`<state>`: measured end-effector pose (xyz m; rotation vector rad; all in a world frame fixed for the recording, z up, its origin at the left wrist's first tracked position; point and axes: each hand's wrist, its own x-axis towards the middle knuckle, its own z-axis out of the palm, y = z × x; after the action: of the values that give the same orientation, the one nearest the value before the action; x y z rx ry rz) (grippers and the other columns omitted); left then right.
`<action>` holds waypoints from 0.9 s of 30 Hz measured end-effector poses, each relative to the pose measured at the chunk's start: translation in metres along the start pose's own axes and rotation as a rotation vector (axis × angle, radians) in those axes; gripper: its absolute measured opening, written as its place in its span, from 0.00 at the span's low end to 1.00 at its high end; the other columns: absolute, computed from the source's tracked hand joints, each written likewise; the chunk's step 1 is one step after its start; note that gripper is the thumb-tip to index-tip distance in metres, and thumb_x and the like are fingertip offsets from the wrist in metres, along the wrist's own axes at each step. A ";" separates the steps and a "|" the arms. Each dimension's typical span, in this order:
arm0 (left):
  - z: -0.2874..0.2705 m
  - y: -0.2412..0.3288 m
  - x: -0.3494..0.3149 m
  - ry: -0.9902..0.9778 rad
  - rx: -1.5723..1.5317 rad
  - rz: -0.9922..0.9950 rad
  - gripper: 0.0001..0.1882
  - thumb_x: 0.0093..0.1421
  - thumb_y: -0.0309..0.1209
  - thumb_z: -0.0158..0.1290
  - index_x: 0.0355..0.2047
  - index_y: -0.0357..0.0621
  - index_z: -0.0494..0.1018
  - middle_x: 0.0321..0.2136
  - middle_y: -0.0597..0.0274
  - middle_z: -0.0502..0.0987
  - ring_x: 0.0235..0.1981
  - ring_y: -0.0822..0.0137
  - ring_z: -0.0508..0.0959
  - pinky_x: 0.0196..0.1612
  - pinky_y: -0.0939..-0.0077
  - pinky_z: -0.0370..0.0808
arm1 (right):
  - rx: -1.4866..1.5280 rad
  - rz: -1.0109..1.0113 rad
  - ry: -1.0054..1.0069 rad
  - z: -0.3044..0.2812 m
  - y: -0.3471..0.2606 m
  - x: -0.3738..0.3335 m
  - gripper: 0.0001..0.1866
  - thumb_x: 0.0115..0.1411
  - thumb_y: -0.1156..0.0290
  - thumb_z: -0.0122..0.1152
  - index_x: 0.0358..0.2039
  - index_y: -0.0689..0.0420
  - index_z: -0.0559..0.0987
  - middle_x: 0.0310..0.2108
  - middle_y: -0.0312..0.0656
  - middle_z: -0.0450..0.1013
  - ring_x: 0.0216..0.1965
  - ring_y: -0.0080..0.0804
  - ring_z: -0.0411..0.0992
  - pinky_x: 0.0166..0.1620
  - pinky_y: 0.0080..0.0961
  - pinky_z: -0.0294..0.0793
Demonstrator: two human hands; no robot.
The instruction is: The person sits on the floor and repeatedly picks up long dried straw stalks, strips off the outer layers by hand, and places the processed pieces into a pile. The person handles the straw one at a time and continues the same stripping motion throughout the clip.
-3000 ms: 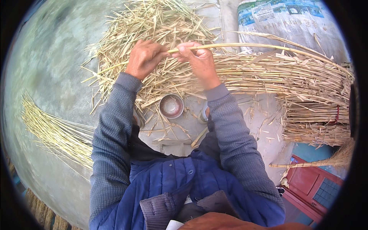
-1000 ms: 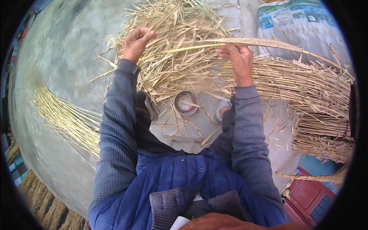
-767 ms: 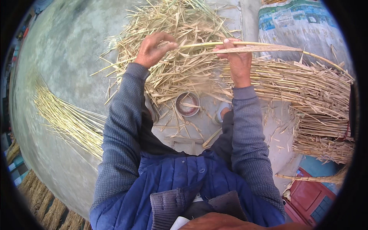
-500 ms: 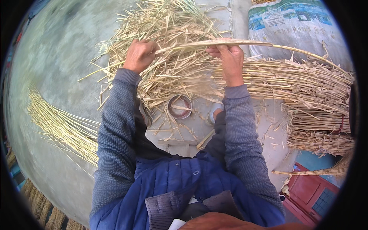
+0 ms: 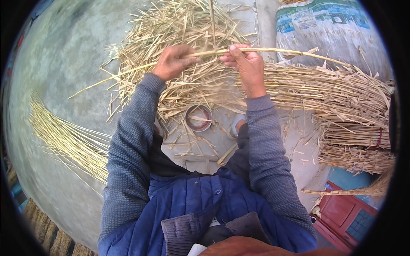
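A long straw-coloured reed stalk [image 5: 277,50] stretches sideways across the far part of the view, its thin left end sloping toward the floor. My left hand [image 5: 174,62] is closed around it left of the middle. A little apart to the right, my right hand [image 5: 246,64] pinches the same stalk between thumb and fingers. Between the two hands a dry leaf sheath [image 5: 212,21] stands out away from the stalk. Beneath both hands spreads a heap of dry peeled leaves [image 5: 200,81].
A thick stack of unpeeled stalks [image 5: 316,87] lies to the right, below a white-and-blue sack [image 5: 329,42]. A fan of peeled stalks [image 5: 68,138] rests at left. A round bowl [image 5: 199,118] sits between my feet. A red piece of furniture [image 5: 341,207] stands at lower right.
The stalk has shifted left, its left end reaching farther out. My hands have come closer together. A leaf sheath that lay along the stalk now sticks out from it.
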<state>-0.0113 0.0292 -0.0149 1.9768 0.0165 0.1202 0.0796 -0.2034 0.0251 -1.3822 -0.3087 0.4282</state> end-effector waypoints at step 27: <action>-0.023 -0.024 -0.001 -0.149 -0.029 -0.225 0.18 0.56 0.38 0.68 0.40 0.37 0.80 0.31 0.63 0.82 0.33 0.72 0.80 0.40 0.76 0.77 | 0.001 0.087 0.076 -0.018 0.005 -0.001 0.14 0.67 0.67 0.61 0.43 0.66 0.75 0.33 0.48 0.79 0.33 0.31 0.81 0.35 0.20 0.82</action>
<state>-0.0138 0.0601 -0.0280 1.9361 0.1391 -0.1721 0.0867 -0.2189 0.0171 -1.4106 -0.1868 0.4465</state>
